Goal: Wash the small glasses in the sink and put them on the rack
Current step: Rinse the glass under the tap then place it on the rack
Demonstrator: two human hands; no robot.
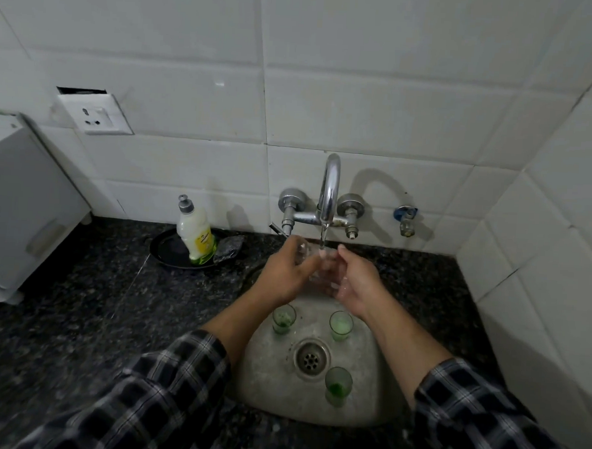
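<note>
Fingers of the left hand [283, 271] wrap a clear glass [306, 259], and the right hand [355, 282] curls onto its other side, both under the running tap [329, 191]. Below, three green-tinted glasses [283, 320] stand upright in the sink [266, 377] around the drain [311, 357]. A soap bottle [198, 236] sits on the counter to the left.

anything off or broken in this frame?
Yes: the wall socket left of the tap sits tilted, its plate pulled off the tile with a dark gap above. Looks loose. Three small glasses standing in the sink hold green residue: unwashed, not odd. The left hand grips a clear glass; nothing odd there.
</note>
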